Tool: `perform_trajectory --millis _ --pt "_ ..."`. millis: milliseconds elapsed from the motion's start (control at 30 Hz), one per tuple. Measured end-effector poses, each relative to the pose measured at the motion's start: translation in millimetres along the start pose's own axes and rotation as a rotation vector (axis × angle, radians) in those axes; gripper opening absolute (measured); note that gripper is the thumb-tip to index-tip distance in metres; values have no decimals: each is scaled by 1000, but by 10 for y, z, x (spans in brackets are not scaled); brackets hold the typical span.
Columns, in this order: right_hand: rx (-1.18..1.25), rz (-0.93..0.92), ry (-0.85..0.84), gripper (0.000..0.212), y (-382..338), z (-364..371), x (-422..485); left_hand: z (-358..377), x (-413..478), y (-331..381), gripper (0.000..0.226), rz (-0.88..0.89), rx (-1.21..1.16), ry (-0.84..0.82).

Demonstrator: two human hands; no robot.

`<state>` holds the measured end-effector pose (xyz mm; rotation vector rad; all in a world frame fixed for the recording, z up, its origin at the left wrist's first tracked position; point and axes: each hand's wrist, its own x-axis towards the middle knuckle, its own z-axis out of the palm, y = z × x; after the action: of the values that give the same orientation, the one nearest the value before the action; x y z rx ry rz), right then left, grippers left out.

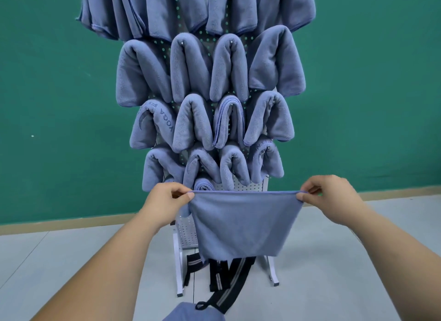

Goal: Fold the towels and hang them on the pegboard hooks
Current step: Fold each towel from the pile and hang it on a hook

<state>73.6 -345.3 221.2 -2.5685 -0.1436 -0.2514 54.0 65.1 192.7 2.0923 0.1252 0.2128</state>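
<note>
A blue-grey towel hangs stretched between my two hands in front of the lower pegboard. My left hand pinches its top left corner, and my right hand pinches the top right corner. The top edge is taut and level; the cloth hangs down doubled over. Several folded towels of the same colour drape over hooks in rows across the white pegboard above. One rolled towel sits just behind the held towel's top edge.
The pegboard stands on white legs on a grey floor, against a green wall. Black straps with grey stripes lie at its base. More blue cloth shows at the bottom edge near me.
</note>
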Motion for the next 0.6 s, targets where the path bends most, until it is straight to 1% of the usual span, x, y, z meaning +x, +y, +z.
perform_trajectory --millis 33,67,133,200,300,367,433,500,600 --pt "152 12 -42 11 27 -9 -6 -24 -7 4 5 -35 -112 -24" --pt "359 35 -96 11 33 -27 -23 -49 -18 18 5 -53 -201 -47" --pt "754 88 -161 21 51 -54 -39 -89 -28 54 13 -72 -369 -89" --pt "935 122 -165 28 63 -79 -18 -104 -47 118 24 -80 -511 -134" --pt "1044 220 -129 33 31 -21 36 -45 -44 174 30 -113 -635 -136" --pt "1036 341 -55 28 -21 51 36 61 -31 167 28 -183 -662 -74" --pt "987 432 0 21 -73 161 13 187 -44 161 26 -269 -639 -14" --pt "973 470 11 19 -133 294 -6 328 -90 192 24 -328 -601 11" --pt "977 458 25 15 -309 482 -34 535 -176 294 14 -349 -551 11"
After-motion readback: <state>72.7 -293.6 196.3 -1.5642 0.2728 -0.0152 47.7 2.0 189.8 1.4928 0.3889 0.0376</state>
